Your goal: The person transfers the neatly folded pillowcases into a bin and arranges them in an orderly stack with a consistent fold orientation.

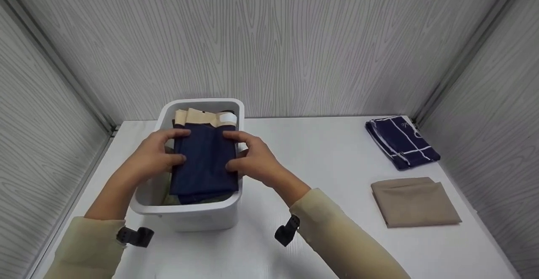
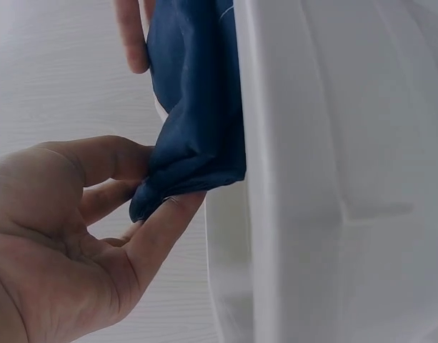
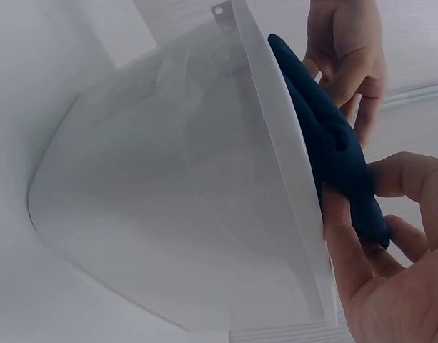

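A folded navy cloth (image 1: pixel 204 156) with a beige band and a white patch at its far end lies at the mouth of a white plastic bin (image 1: pixel 185 209). My left hand (image 1: pixel 153 156) grips its left edge, thumb and index finger over the top. On the opposite edge, my right hand (image 1: pixel 254 159) pinches the cloth the same way. In the left wrist view the navy fabric (image 2: pixel 197 107) bunches between fingers and thumb beside the bin's rim. The right wrist view shows the cloth (image 3: pixel 333 143) just above the rim. What lies under it is mostly hidden.
At the table's far right lies a folded navy cloth with white lines (image 1: pixel 402 142). Nearer along that side is a folded tan cloth (image 1: pixel 414 203). Grey wood-grain panels (image 1: pixel 269 47) enclose the white table (image 1: pixel 311 152) at the back and both sides.
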{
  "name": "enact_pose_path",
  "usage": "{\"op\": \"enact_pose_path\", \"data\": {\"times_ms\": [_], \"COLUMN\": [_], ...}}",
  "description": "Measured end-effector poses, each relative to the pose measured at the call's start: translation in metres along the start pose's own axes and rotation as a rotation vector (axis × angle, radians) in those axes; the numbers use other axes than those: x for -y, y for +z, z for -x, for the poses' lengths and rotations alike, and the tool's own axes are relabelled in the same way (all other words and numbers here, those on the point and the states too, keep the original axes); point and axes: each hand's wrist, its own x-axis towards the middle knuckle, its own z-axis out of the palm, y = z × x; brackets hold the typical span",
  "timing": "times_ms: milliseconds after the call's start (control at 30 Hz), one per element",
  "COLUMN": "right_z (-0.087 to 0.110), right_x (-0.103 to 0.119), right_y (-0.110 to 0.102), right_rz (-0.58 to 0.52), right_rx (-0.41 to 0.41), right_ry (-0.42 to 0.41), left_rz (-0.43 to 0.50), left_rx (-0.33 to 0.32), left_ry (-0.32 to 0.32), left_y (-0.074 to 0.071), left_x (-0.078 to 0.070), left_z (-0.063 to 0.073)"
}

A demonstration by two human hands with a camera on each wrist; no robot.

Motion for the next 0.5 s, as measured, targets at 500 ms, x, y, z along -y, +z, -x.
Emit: {"op": "enact_pose_path", "data": {"times_ms": [500], "right_z": [-0.0067], "right_x": [0.0038], "right_y": [0.0094], "right_rz": [0.106], "right_rx": [-0.022], "right_ry": [-0.023], "left_rz": [-0.061], "left_rx": [-0.009], "left_ry": [0.0], "left_y": [-0.0067], "left_x": [0.0012], "left_z": [-0.0049]}}
